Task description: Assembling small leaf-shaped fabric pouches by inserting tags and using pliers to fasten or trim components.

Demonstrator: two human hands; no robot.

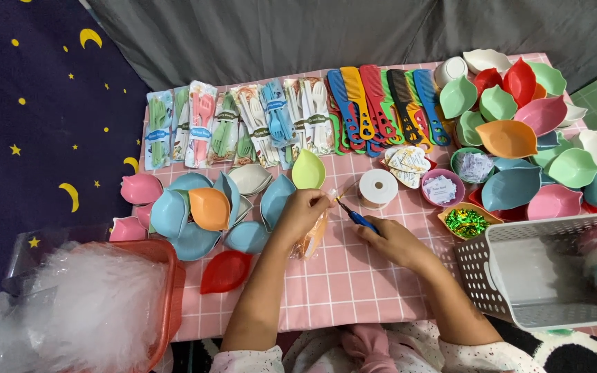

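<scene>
Nearest the camera: person's lap in pale patterned fabric, both forearms reaching out over the pink checked tabletop (354, 276).

Left hand (303, 213): grip closed, pinching the top of a clear wrapped packet (312, 238) with something orange inside. Packet hangs from the fingers onto the tabletop, just near of the lime leaf-shaped dish (308, 170).

Right hand (394, 238): grip closed on blue-handled scissors (359, 218); blades point left at the pinched packet top. Can't tell if a tie or ribbon sits at the tips, too small.

Outward:
- Roll of pale ribbon (378, 188) just far of the scissors.
- Small bowls of printed tags (442, 188) and green foil bits (466, 222), right of the ribbon.
- Unwrapped leaf dishes: blue/orange/pink cluster (195, 211) left, bigger mixed pile (519, 138) far right.
- Far edge: row of bagged cutlery sets (236, 124), then coloured combs (381, 103).
- White slotted basket (547, 269) near right, holding what look like stacked pastel items, blurred.
- Red basket (164, 297) near left, full of clear plastic.

Progress, my read: one packet in hand at the closing/trim stage. Most dishes, cutlery and combs lie loose, so the bulk looks undone. Finished count unclear.
</scene>
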